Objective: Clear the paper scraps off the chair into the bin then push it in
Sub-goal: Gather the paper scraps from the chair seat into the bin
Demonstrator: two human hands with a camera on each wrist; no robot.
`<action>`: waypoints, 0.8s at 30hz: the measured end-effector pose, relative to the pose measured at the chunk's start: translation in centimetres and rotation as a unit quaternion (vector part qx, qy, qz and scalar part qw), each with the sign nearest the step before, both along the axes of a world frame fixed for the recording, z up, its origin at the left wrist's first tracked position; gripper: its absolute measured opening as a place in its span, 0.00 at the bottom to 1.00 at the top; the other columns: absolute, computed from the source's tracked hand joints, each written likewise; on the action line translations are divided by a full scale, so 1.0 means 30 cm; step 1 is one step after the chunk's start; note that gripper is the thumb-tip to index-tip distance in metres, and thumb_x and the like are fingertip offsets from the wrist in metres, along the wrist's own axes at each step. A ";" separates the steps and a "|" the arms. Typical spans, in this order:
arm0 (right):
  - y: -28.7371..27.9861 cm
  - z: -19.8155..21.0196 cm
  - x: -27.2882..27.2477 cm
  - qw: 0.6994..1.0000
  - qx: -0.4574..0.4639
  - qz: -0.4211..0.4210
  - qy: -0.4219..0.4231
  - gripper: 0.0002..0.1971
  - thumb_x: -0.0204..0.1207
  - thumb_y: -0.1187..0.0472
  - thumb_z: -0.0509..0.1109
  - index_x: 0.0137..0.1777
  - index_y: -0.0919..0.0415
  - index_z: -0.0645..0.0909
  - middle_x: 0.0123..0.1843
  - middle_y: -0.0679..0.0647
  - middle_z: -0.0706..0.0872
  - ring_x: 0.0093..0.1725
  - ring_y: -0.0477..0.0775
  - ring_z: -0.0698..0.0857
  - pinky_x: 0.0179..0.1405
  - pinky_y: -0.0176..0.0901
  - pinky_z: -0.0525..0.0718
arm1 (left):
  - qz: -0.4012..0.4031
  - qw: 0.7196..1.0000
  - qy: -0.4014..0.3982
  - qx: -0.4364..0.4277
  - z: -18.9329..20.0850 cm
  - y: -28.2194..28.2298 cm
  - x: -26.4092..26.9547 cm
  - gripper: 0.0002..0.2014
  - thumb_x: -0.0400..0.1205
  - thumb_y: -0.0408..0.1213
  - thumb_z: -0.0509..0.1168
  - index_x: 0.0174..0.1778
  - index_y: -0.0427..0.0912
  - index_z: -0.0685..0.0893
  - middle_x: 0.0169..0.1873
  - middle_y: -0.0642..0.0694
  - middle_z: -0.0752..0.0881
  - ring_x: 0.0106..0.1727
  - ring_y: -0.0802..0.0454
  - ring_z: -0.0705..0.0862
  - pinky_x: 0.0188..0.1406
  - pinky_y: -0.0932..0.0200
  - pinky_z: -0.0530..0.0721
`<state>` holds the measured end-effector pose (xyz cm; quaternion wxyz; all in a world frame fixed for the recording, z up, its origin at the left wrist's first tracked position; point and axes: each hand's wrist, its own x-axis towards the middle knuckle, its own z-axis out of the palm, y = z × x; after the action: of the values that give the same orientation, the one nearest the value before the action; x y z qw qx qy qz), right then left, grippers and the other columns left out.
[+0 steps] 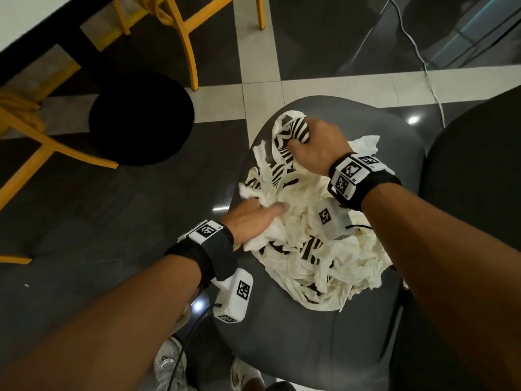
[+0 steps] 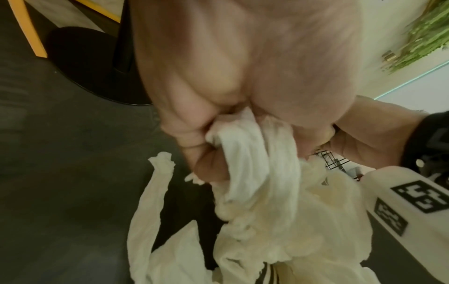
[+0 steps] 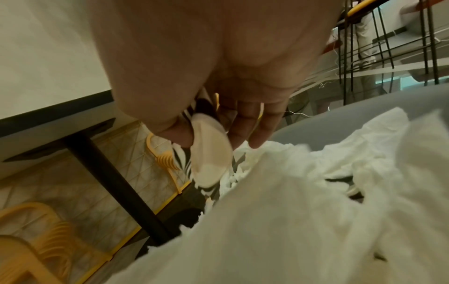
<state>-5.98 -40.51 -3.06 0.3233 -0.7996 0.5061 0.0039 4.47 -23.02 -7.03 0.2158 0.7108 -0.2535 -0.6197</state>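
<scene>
A heap of white paper scraps (image 1: 324, 255), some with black stripes, lies on the dark grey chair seat (image 1: 296, 340). My left hand (image 1: 253, 218) is at the heap's left edge. In the left wrist view its fingers (image 2: 194, 138) curl round a bunch of white scraps (image 2: 248, 157). My right hand (image 1: 315, 142) is at the far end of the heap and holds a striped scrap (image 1: 296, 131) lifted off the seat. In the right wrist view its thumb (image 3: 170, 132) and fingers pinch that pale, striped scrap (image 3: 211, 153). No bin is in view.
The chair's dark backrest (image 1: 479, 170) rises on the right. To the left stand a white table (image 1: 25, 21) on a black post with a round black base (image 1: 141, 117) and yellow chairs (image 1: 186, 32). A white cable (image 1: 423, 63) crosses the tiled floor. My shoes (image 1: 169, 365) show below the seat.
</scene>
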 end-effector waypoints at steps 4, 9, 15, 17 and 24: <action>0.068 0.078 -0.010 0.999 0.027 0.025 -0.029 0.06 0.75 0.52 0.68 0.48 0.52 0.80 0.42 0.47 0.87 0.42 0.50 0.84 0.40 0.38 0.76 | -0.143 0.984 -0.061 -0.092 0.056 0.019 -0.007 0.17 0.76 0.53 0.76 0.51 0.44 0.90 0.45 0.47 0.94 0.48 0.49 0.92 0.56 0.50 0.89; 0.166 0.147 -0.039 0.990 0.131 0.033 -0.045 0.09 0.74 0.49 0.69 0.48 0.52 0.85 0.44 0.48 0.90 0.47 0.50 0.87 0.49 0.46 0.84 | -0.142 0.956 -0.093 -0.238 0.197 0.064 0.011 0.20 0.83 0.50 0.71 0.44 0.32 0.83 0.36 0.46 0.87 0.37 0.52 0.85 0.45 0.51 0.86; 0.272 0.176 -0.046 0.970 0.231 -0.068 -0.017 0.37 0.60 0.24 0.69 0.60 0.53 0.82 0.47 0.45 0.84 0.48 0.53 0.82 0.59 0.53 0.79 | -0.021 0.956 -0.013 -0.294 0.325 0.169 0.120 0.10 0.86 0.43 0.69 0.58 0.44 0.89 0.51 0.49 0.93 0.55 0.54 0.92 0.58 0.49 0.89; 0.347 0.203 -0.013 0.972 0.228 -0.049 0.013 0.35 0.71 0.27 0.62 0.70 0.51 0.77 0.61 0.46 0.81 0.61 0.53 0.79 0.72 0.52 0.71 | 0.054 0.954 -0.002 -0.296 0.334 0.227 0.170 0.09 0.87 0.40 0.68 0.61 0.45 0.89 0.55 0.46 0.93 0.58 0.51 0.91 0.62 0.45 0.89; 0.677 0.186 0.225 0.973 0.227 0.045 0.020 0.27 0.83 0.35 0.54 0.70 0.52 0.76 0.62 0.46 0.78 0.66 0.52 0.78 0.63 0.47 0.70 | 0.211 0.955 -0.009 -0.208 0.185 0.486 0.310 0.12 0.83 0.46 0.68 0.59 0.47 0.87 0.53 0.48 0.93 0.57 0.51 0.92 0.63 0.41 0.89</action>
<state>0.76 -20.20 2.53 0.4852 -0.7275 0.4616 0.1493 13.77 -8.43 -1.47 0.4823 0.6929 -0.2231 -0.4873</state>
